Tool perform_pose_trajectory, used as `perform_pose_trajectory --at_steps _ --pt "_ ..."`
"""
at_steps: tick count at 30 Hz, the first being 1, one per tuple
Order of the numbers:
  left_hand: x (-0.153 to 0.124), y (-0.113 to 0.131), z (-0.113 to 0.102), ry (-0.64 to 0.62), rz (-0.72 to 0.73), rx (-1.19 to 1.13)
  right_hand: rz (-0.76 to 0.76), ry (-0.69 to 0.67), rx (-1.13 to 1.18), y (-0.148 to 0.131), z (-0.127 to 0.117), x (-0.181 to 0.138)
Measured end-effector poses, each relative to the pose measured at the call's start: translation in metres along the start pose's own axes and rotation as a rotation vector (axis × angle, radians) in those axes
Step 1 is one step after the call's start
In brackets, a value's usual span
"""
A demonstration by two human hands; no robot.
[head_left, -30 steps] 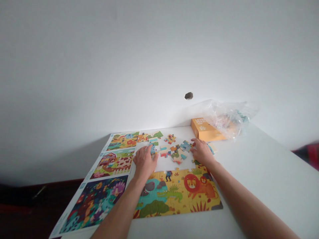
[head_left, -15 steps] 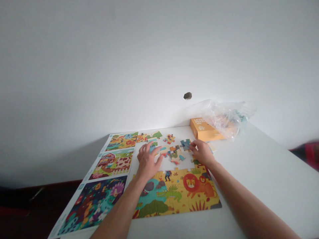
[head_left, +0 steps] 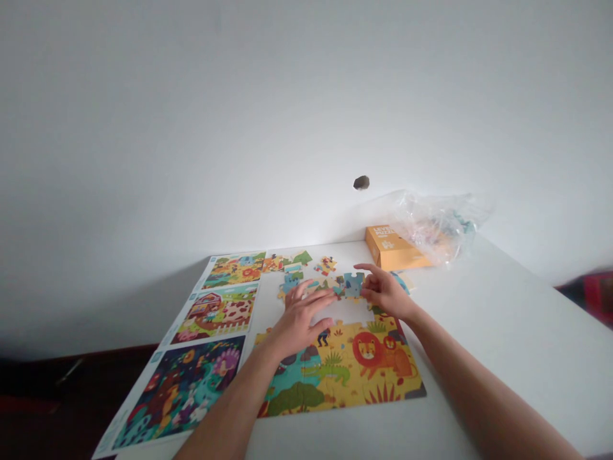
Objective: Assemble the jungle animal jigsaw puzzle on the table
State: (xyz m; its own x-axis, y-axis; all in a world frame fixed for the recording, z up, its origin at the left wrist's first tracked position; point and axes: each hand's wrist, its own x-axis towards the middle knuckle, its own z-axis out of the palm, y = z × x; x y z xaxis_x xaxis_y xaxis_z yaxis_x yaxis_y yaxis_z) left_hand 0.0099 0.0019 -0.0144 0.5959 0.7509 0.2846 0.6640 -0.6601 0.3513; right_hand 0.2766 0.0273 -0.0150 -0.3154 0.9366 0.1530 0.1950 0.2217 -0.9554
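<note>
My right hand (head_left: 387, 292) grips a blue puzzle piece (head_left: 353, 285) at its right edge, with the index finger stretched out above it. My left hand (head_left: 304, 319) is open, palm down, its fingers reaching over loose puzzle pieces (head_left: 292, 279) and covering some of them. Below both hands lies the joined part of the jigsaw puzzle (head_left: 335, 374), showing lions, a crocodile and a tree on yellow ground. Its upper edge is uneven, and a short column of pieces rises at its right side. A loose yellow-and-red piece (head_left: 326, 265) lies farther back.
At the left, a printed sheet (head_left: 253, 294) shows three puzzle pictures. An orange puzzle box (head_left: 397, 250) stands at the back right under a clear plastic bag (head_left: 433, 223) with pieces in it. The white table (head_left: 502, 332) meets a wall with a hole (head_left: 361, 183).
My left hand has moved right and nearer to me, uncovering blue pieces. The blue piece at my right hand has shifted slightly left and down and turned; my right index finger has stretched out.
</note>
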Motion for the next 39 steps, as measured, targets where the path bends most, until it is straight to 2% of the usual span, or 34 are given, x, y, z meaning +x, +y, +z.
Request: perform_pose_trajectory --at_steps 4,10,21,33,39 --pt "0.000 0.009 -0.002 -0.033 0.055 -0.049 0.056 -0.090 -0.039 -0.004 -0.001 -0.003" --pt "0.002 0.013 -0.004 -0.096 0.134 -0.094 0.053 -0.092 -0.245 0.003 -0.010 -0.002" --pt "0.002 0.013 -0.004 -0.161 0.156 -0.105 -0.042 -0.108 -0.556 -0.003 -0.017 -0.001" --pt "0.002 0.012 -0.001 -0.162 0.175 -0.115 -0.085 -0.121 -0.629 -0.002 -0.016 0.000" --pt "0.003 0.014 -0.002 -0.163 0.181 -0.108 -0.186 -0.167 -0.652 0.001 -0.018 0.002"
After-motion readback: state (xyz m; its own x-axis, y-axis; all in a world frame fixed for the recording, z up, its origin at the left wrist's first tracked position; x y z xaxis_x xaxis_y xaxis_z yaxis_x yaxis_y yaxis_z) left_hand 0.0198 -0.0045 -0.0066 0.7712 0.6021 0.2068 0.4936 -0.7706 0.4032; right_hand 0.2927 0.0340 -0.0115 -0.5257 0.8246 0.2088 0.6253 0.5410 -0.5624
